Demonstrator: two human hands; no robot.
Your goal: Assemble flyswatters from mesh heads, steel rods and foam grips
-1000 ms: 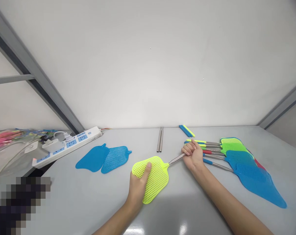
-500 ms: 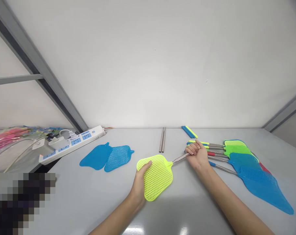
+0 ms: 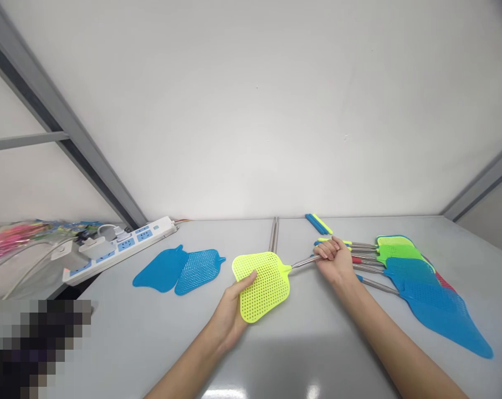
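Observation:
A yellow-green fly swatter with a perforated head and a thin metal rod is held between both hands above the table. My left hand grips the head from its lower left edge, thumb on top and the other fingers hidden beneath. My right hand is closed in a fist around the far end of the rod, so whatever grip sits there is mostly covered. Close by on the right lies a fanned row of fly swatters with blue, green and red heads and metal rods.
Two blue swatter heads lie on the grey table at left. Two metal rods and a few blue and yellow grips lie near the wall. A power strip with plugs and plastic-wrapped items sit far left.
The yellow-green swatter's head has risen slightly and now overlaps the lower ends of the two metal rods. Both hands keep their hold. The camera view has shifted a little.

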